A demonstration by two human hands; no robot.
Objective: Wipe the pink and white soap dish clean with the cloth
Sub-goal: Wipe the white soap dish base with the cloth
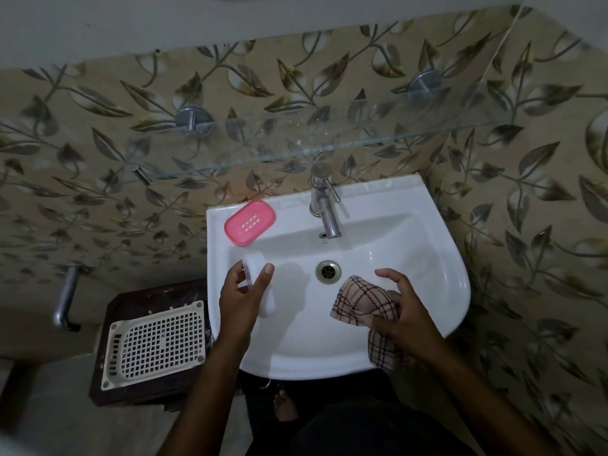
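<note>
White soap-dish half gripped by left hand over basin's left edge; right hand bunching cloth; pink half on rim

White sink on a leaf-patterned wall, pink tray on its back-left rim, tap at the back centre, dark stool beside it bearing a cream basket

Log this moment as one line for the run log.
left hand: holds white dish part | right hand: grips cloth | pink part: on sink rim
</note>
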